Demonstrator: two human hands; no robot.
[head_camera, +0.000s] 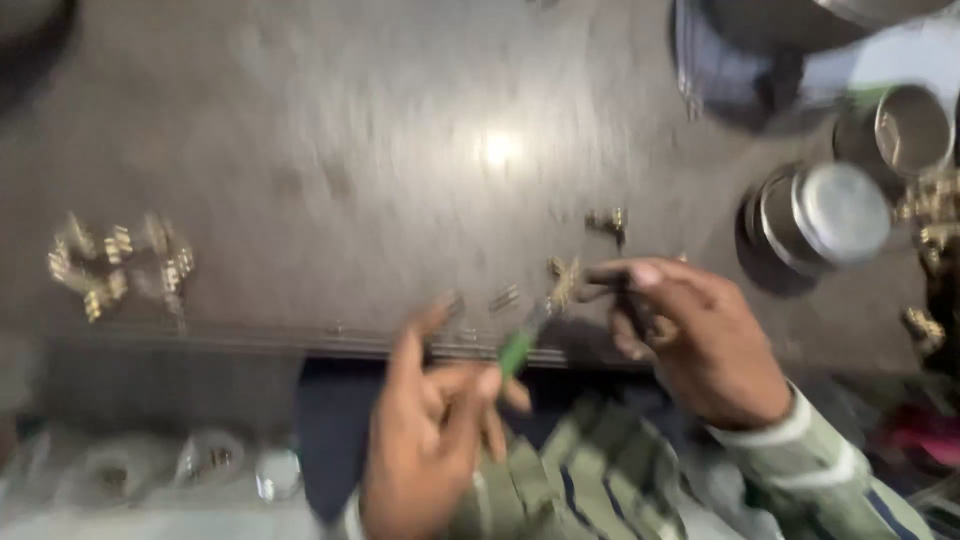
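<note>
My left hand (432, 430) holds a small green-handled screwdriver (520, 345) near the front edge of a dark table (350, 150), its tip pointing up and right. My right hand (690, 330) sits just to the right, fingers curled around a small dark part that is mostly hidden. Small brass fittings (565, 280) lie on the table right by both hands, one more brass piece (608, 222) a little farther back. The picture is blurred by motion.
A cluster of brass fittings (115, 265) lies at the far left of the table. Round metal tins (825, 215) and a metal cup (910, 128) stand at the right, with more brass parts (930, 215) beside them. Clear containers (210, 460) sit below the table edge.
</note>
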